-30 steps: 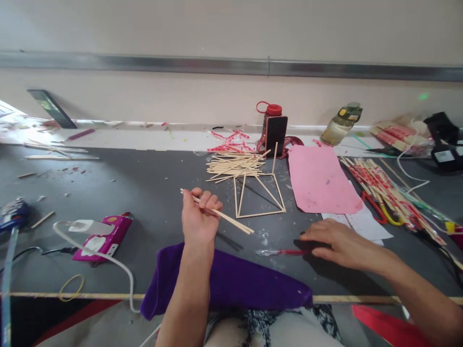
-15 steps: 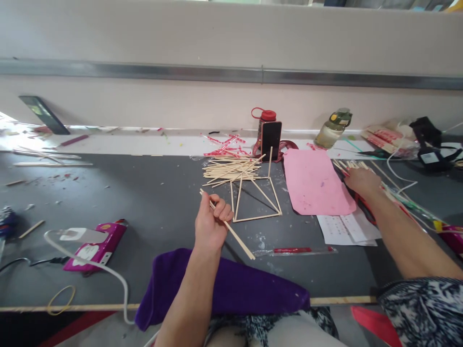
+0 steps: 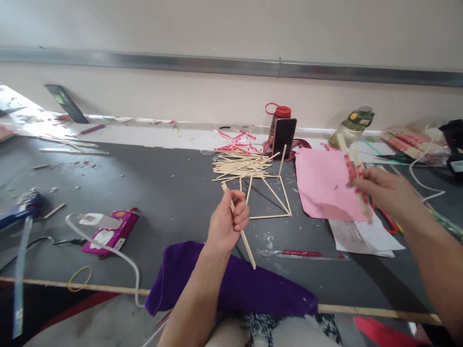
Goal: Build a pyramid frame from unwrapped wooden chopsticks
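Left hand (image 3: 226, 221) and right hand (image 3: 388, 190) both closed on chopsticks, the stick frame (image 3: 271, 216) between them.
The frame lies just off the left hand, the nearer one, at its 2 o'clock, and at the right hand's 9 o'clock; the left's bare chopsticks (image 3: 248, 248) and the right's blurred wrapped chopsticks (image 3: 349, 166) both run 11 to 5 o'clock. Half a second earlier the right hand was at the pile beyond the pink sheet (image 3: 318, 185); now its sticks are above the sheet.

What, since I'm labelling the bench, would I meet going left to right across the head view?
Blue tool → magenta packet → left hand → upright phone → pink sheet → black object at the right edge.
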The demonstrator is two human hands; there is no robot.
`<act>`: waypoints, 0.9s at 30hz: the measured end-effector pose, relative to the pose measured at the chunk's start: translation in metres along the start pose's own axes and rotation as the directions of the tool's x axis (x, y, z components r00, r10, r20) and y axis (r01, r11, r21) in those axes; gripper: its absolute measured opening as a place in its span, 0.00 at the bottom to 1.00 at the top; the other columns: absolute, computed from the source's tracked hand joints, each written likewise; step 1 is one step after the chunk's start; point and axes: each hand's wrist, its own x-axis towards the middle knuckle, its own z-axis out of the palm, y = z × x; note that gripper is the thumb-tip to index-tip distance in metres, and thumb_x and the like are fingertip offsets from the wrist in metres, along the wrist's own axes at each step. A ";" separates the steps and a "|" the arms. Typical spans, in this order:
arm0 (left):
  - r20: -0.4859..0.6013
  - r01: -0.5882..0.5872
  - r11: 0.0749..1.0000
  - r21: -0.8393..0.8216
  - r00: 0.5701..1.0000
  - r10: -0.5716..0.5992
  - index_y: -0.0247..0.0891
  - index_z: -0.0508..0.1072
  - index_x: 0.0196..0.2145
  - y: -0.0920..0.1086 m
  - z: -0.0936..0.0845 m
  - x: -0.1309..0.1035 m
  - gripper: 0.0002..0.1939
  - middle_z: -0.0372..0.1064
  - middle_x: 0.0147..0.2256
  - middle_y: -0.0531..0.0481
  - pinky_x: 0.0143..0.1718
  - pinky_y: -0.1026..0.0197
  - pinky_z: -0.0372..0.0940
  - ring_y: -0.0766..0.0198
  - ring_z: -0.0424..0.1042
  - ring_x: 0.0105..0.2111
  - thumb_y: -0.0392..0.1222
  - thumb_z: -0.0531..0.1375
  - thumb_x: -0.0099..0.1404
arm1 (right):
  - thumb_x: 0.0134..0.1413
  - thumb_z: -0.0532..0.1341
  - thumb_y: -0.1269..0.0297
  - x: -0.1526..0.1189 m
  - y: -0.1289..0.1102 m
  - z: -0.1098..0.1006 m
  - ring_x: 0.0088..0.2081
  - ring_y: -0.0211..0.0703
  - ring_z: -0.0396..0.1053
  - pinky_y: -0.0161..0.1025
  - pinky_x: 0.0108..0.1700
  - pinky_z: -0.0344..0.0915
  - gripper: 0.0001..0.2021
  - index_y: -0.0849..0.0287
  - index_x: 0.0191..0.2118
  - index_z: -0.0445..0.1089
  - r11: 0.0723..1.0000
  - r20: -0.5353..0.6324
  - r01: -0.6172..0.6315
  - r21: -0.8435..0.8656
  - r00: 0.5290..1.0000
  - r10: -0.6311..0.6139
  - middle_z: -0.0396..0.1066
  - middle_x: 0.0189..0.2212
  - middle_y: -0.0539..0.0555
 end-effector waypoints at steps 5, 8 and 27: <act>0.013 -0.003 0.989 0.146 1.000 0.001 0.33 0.73 0.38 -0.004 -0.003 -0.003 0.16 0.51 0.19 0.60 0.12 0.74 0.35 0.80 0.42 0.14 0.47 0.64 0.56 | 0.54 0.58 0.52 -0.051 -0.058 0.062 0.32 0.42 0.66 0.37 0.36 0.61 0.13 0.58 0.31 0.69 0.846 0.540 -0.093 0.525 0.805 -0.247 0.70 0.28 0.51; -0.010 -0.040 0.975 0.219 0.999 0.043 0.34 0.74 0.41 -0.006 -0.003 -0.002 0.19 0.58 0.23 0.58 0.12 0.73 0.35 0.82 0.43 0.14 0.48 0.65 0.55 | 0.56 0.57 0.54 -0.062 -0.083 0.089 0.30 0.39 0.64 0.35 0.34 0.59 0.12 0.57 0.31 0.67 0.832 0.629 -0.112 0.544 0.711 -0.315 0.67 0.27 0.49; -0.049 0.008 0.950 0.311 0.999 0.008 0.31 0.70 0.25 -0.030 0.001 -0.003 0.18 0.58 0.20 0.56 0.13 0.70 0.37 0.81 0.47 0.12 0.52 0.66 0.52 | 0.62 0.49 0.51 -0.062 -0.126 0.113 0.24 0.36 0.56 0.34 0.28 0.52 0.16 0.57 0.29 0.60 0.844 0.484 0.072 0.531 0.792 -0.372 0.58 0.20 0.46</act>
